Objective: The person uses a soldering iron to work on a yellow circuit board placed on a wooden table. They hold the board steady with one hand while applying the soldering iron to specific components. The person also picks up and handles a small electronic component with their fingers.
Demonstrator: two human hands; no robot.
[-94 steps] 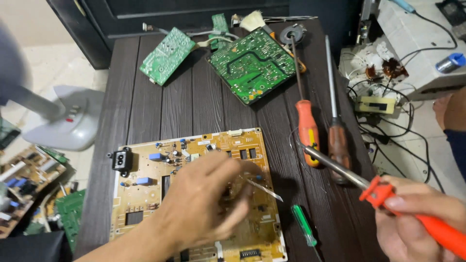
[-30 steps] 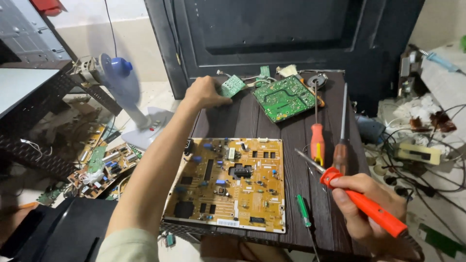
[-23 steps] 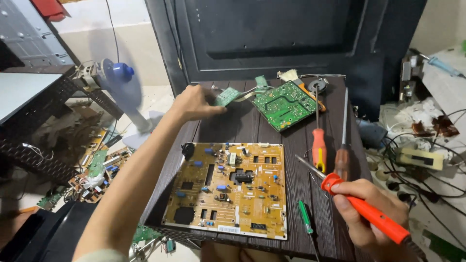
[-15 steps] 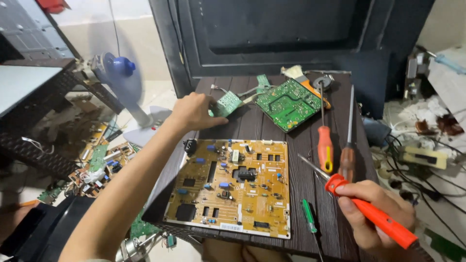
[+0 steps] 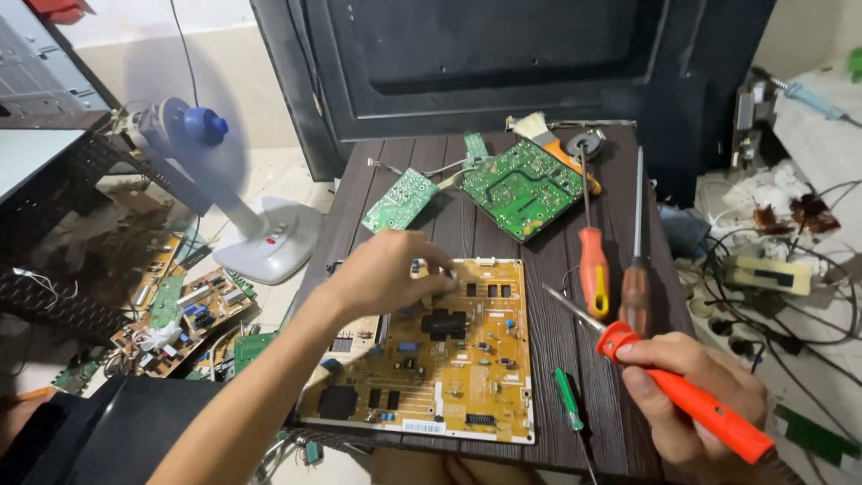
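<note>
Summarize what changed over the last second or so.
The left hand pulled back from the small green board at the table's far edge and now rests on the yellow circuit board. The right hand kept its grip on the orange soldering iron. Screwdrivers unmoved.

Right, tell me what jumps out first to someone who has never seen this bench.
The big yellow circuit board at the near edge of the dark wooden table draws the eye, with the left hand resting on its upper left part. To its right, the right hand grips an orange soldering iron, tip aimed toward the board. Farther back lie two green circuit boards and two screwdrivers, and a white fan stands on the floor to the left.
</note>
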